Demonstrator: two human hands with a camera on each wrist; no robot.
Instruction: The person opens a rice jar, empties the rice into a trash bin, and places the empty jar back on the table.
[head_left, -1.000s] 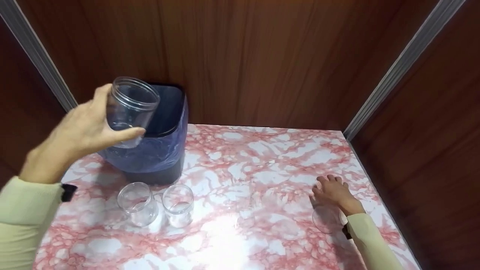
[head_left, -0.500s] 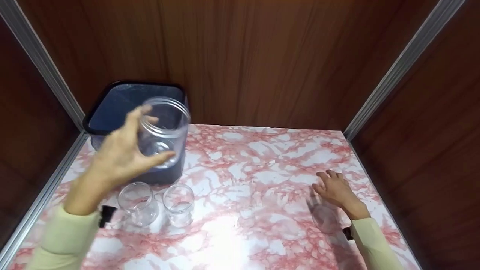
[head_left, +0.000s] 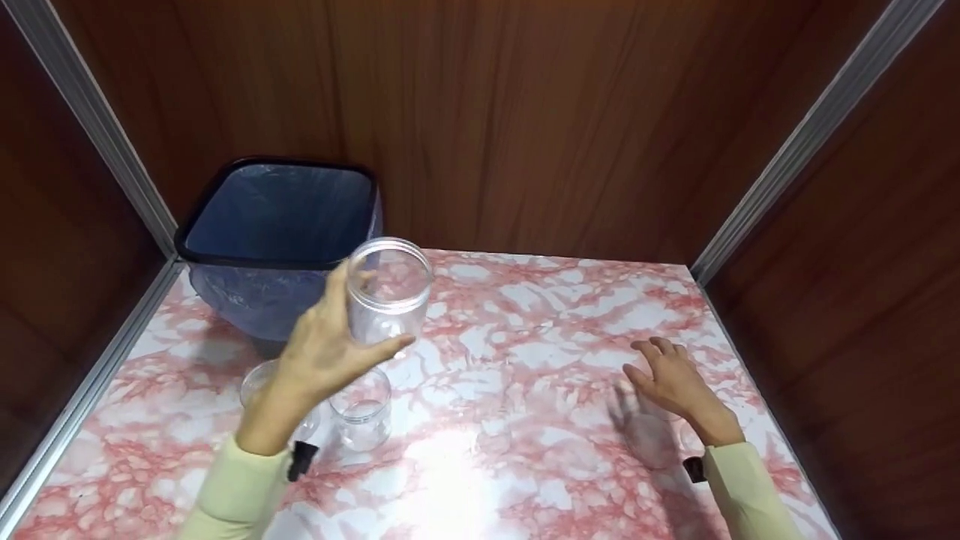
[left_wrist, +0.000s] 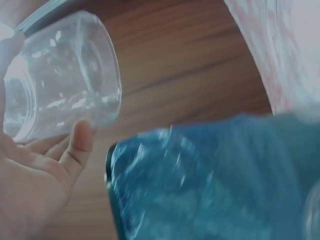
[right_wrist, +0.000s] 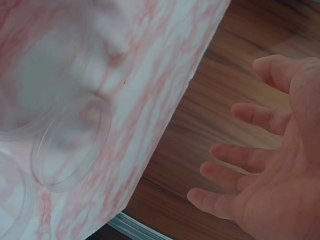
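Note:
In the head view my left hand (head_left: 322, 349) grips a clear plastic jar (head_left: 401, 319) with an open top, fingers and thumb around its side. The jar hangs above the table, just right of the bin's front corner. The left wrist view shows the same jar (left_wrist: 65, 75) between fingers and thumb. Two more clear jars stand on the table below: one jar (head_left: 362, 420) in plain sight, the other jar (head_left: 259, 375) partly hidden by my left wrist. My right hand (head_left: 671, 382) is held over the table at the right, fingers spread, holding nothing. Clear round lids (right_wrist: 72, 142) lie beneath it.
A dark bin (head_left: 262, 264) with a bluish liner stands at the back left. The red and white marbled table (head_left: 540, 322) is bounded by brown wood-grain panels (head_left: 510, 135) at the back and sides, with metal strips (head_left: 810, 135) at the corners.
My left hand has carried the jar from over the bin rightward and down toward the front of the table. The right hand has shifted only slightly.

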